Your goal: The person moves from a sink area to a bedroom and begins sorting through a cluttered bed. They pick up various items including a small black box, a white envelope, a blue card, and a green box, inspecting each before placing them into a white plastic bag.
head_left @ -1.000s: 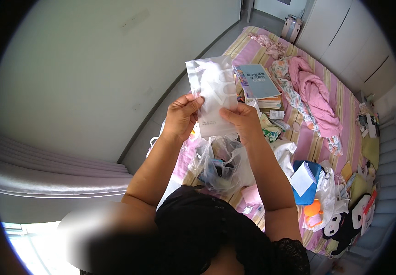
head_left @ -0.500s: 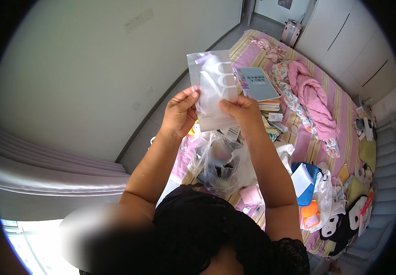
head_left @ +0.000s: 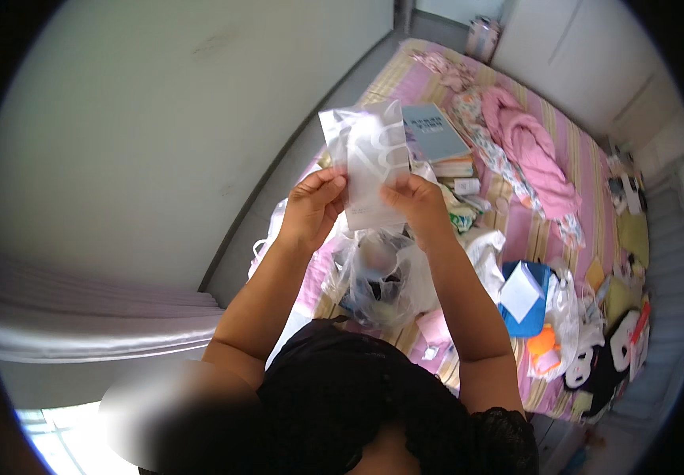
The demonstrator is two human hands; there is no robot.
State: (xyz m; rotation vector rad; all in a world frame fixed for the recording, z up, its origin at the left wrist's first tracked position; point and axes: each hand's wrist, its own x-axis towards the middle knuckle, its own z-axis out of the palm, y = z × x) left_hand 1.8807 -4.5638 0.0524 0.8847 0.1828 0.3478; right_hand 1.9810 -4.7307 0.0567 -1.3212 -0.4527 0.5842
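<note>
Both hands hold up a flat, frosted see-through pouch (head_left: 367, 150) with white lettering; something pale shows inside its upper part. My left hand (head_left: 315, 207) pinches the pouch's left edge between thumb and fingers. On the opposite edge, my right hand (head_left: 419, 207) grips with its thumb pressed on the front face and the fingers behind. Below the pouch, on the bed, lies a crumpled clear plastic bag (head_left: 381, 277) with dark items in it, partly blurred.
The striped bed (head_left: 516, 237) carries a stack of books (head_left: 438, 136), a pink blanket (head_left: 528, 150), a blue folder (head_left: 526, 317) with white paper, an orange item (head_left: 544, 344) and a black-and-white plush (head_left: 615, 356). A bare wall (head_left: 160, 142) rises at the left, above a gathered curtain (head_left: 104, 328).
The view has shifted, so the bed and its things sit slightly higher and further left. The pouch has tilted a little, its lettering now washed by glare; both hands keep their grip.
</note>
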